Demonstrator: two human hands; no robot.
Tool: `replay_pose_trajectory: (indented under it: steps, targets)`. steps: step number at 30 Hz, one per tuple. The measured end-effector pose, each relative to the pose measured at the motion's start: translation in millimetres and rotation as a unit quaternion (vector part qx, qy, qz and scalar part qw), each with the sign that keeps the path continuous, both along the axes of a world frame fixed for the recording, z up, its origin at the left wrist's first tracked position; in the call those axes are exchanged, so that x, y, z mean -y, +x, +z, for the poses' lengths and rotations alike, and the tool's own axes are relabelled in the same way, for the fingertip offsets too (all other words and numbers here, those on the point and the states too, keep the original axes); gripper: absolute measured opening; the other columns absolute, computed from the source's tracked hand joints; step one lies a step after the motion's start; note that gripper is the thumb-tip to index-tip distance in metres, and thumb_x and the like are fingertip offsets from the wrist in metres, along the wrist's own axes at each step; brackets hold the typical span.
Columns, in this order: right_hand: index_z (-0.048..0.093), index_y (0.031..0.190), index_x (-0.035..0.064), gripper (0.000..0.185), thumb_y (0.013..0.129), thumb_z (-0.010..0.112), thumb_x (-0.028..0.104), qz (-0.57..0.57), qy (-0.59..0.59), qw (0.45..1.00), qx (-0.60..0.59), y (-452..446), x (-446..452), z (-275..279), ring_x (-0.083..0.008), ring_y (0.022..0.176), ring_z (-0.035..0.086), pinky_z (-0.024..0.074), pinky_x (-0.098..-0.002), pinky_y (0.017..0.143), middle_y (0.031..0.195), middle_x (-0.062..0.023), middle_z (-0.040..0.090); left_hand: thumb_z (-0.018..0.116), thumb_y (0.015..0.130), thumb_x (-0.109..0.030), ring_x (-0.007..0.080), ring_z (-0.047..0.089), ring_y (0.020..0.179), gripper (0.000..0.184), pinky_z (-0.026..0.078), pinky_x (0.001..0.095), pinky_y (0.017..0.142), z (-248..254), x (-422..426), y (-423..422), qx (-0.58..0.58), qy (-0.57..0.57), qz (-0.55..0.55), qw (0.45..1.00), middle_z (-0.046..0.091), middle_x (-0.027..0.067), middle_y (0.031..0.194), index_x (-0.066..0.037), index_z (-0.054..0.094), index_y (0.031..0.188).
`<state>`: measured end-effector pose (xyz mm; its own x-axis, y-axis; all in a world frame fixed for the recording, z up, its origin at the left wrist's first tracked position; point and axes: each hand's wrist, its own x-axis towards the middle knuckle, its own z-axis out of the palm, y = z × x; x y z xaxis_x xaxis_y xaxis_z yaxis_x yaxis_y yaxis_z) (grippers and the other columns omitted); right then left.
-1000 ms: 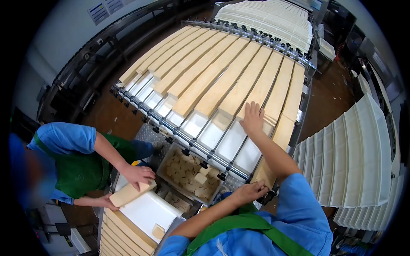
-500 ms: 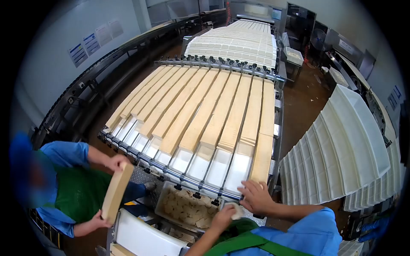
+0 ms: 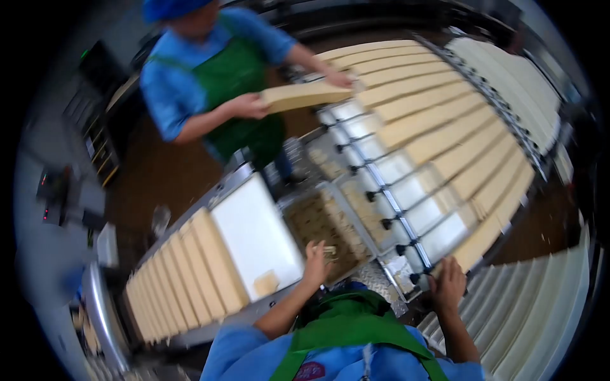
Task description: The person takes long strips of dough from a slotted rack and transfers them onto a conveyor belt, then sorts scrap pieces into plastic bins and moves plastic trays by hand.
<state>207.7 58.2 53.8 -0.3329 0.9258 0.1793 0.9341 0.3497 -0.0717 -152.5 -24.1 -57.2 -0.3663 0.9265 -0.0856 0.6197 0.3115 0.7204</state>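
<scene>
My left hand is over a bin of pale scraps, fingers stretched and apart. Beside its fingertips is a small pale piece; blur hides whether they touch. At the near end of the outermost long stack of thin cream-coloured sheets, my right hand rests with its fingers extended. That stack lies in one lane of a slotted table with thin metal dividers.
A co-worker across from me holds a cream-coloured block in both hands. A white conveyor belt at left carries a row of blocks and a flat scrap. White ribbed trays stand at right.
My view has swung left, bringing the belt of blocks into sight. My left hand has moved over the scrap bin and opened from the pale scrap it held. My right hand stays by the stack's end.
</scene>
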Motion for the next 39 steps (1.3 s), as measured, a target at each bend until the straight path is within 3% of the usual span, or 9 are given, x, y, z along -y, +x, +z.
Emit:
replay_pose_trajectory:
  steps: [8,10,16,18,22,26,30,36,39]
  targets:
    - [0.045,0.133,0.0093,0.068,0.081,0.061,0.050,-0.129,0.113,0.982,0.076,19.6,-15.7,-35.8,-0.0319,0.122,0.047,0.0346,-0.0484,0.096,0.138,-0.0135,0.047,0.060,0.082,-0.004,0.0339,0.059,0.098,0.046,0.049,0.0397,0.087,37.4,48.5,-9.0,0.094,0.145,0.097,0.980,0.038,0.0220,0.130,-0.003,0.046,0.126]
    - [0.042,0.137,0.0111,0.068,0.084,0.057,0.052,-0.132,0.081,0.983,0.096,21.9,-17.1,-39.3,-0.0304,0.126,0.044,0.0326,-0.0513,0.099,0.142,-0.0118,0.043,0.060,0.083,-0.006,0.0351,0.056,0.104,0.042,0.047,0.0404,0.089,41.7,68.8,-16.4,0.117,0.129,0.139,0.975,0.040,0.0220,0.129,-0.002,0.050,0.123]
    - [0.033,0.145,0.0141,0.062,0.094,0.042,0.048,-0.118,0.022,0.967,0.224,-5.5,-15.9,-30.7,-0.0360,0.138,0.025,0.0208,-0.0590,0.105,0.154,-0.0120,0.024,0.062,0.081,-0.013,0.0441,0.038,0.117,0.051,0.032,0.0496,0.101,16.4,150.8,-48.1,-0.142,0.089,0.342,0.925,0.036,0.0293,0.129,0.002,0.045,0.126]
    - [0.033,0.144,0.0115,0.063,0.092,0.049,0.042,-0.101,0.023,0.978,0.182,-51.5,-23.9,-28.7,-0.0392,0.138,0.023,0.0214,-0.0584,0.105,0.153,-0.0163,0.023,0.069,0.078,-0.019,0.0452,0.034,0.117,0.069,0.028,0.0527,0.101,20.3,172.4,-55.5,-0.101,0.024,0.603,0.791,0.033,0.0321,0.126,0.006,0.034,0.133]
    - [0.037,0.139,0.0043,0.066,0.084,0.064,0.027,0.186,0.049,0.981,-0.013,-176.2,-32.4,-41.8,-0.0441,0.132,0.029,0.0239,-0.0567,0.103,0.145,-0.0272,0.030,0.076,0.074,-0.022,0.0443,0.035,0.114,0.085,0.031,0.0494,0.100,1.6,209.1,-72.1,-0.060,0.013,0.632,0.773,0.031,0.0316,0.124,0.008,0.026,0.135]
    - [0.043,0.133,0.0029,0.065,0.079,0.068,0.030,0.357,-0.011,0.930,-0.083,-328.8,-12.9,-59.3,-0.0433,0.134,0.027,0.0231,-0.0569,0.104,0.145,-0.0257,0.030,0.079,0.071,-0.017,0.0450,0.036,0.114,0.088,0.033,0.0447,0.100,10.6,202.0,-78.4,0.019,0.010,0.563,0.826,0.031,0.0311,0.124,0.009,0.024,0.135]
    - [0.042,0.137,0.0042,0.069,0.081,0.064,0.038,0.393,-0.080,0.915,-0.039,-464.2,19.8,-70.9,-0.0408,0.135,0.026,0.0251,-0.0542,0.105,0.148,-0.0216,0.027,0.078,0.071,-0.020,0.0456,0.039,0.113,0.091,0.035,0.0474,0.098,17.6,198.2,-85.9,0.021,-0.011,0.540,0.841,0.033,0.0299,0.123,0.006,0.022,0.137]
    - [0.040,0.141,0.0139,0.066,0.088,0.050,0.052,0.434,-0.095,0.896,-0.012,-614.5,66.9,-79.8,-0.0379,0.131,0.031,0.0295,-0.0478,0.101,0.153,-0.0207,0.017,0.077,0.071,-0.040,0.0457,0.057,0.093,0.091,0.052,0.0490,0.074,41.7,202.1,-94.9,0.005,-0.135,0.470,0.872,0.043,0.0272,0.113,0.007,0.028,0.132]
    - [0.039,0.142,0.0186,0.065,0.089,0.045,0.056,0.445,-0.112,0.888,0.010,-658.9,81.7,-70.2,-0.0365,0.129,0.033,0.0294,-0.0461,0.101,0.154,-0.0205,0.015,0.076,0.072,-0.044,0.0398,0.060,0.090,0.095,0.054,0.0428,0.071,50.7,201.9,-99.5,0.007,-0.174,0.436,0.883,0.046,0.0250,0.111,0.008,0.027,0.133]
